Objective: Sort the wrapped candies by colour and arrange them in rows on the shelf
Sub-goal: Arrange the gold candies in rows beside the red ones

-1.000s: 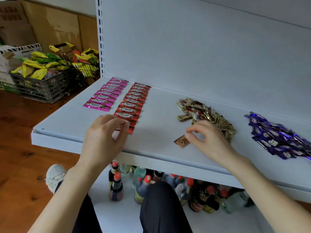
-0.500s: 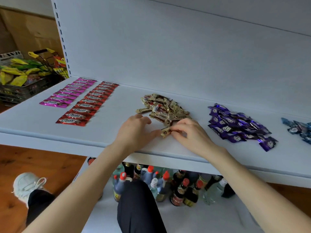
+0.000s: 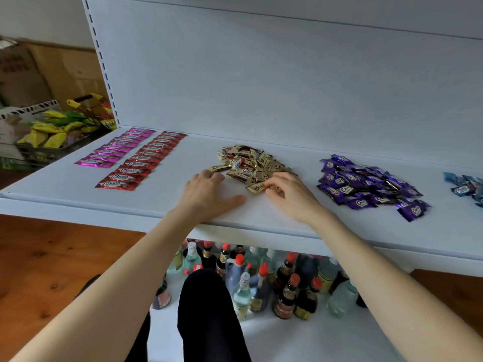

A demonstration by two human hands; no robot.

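Observation:
On the white shelf (image 3: 261, 215) a pink candy row (image 3: 115, 150) and a red candy row (image 3: 142, 160) lie at the left. A loose heap of gold candies (image 3: 248, 163) sits in the middle, a purple heap (image 3: 366, 184) to its right, and blue candies (image 3: 467, 188) at the far right edge. My left hand (image 3: 209, 194) rests flat on the shelf, fingers spread, fingertips near a gold candy (image 3: 218, 168). My right hand (image 3: 290, 194) pinches a gold candy (image 3: 257, 188) at the heap's near edge.
Below the shelf stand several bottles (image 3: 248, 278) on a lower white shelf. A dark-clothed knee (image 3: 206, 304) is in front of them. A basket with yellow and green packets (image 3: 49, 131) and cardboard boxes (image 3: 39, 74) sit at the left on a wooden floor.
The view swung right from the red row to the gold heap. My left hand left the red row and now lies flat beside the heap; my right hand still pinches a gold candy.

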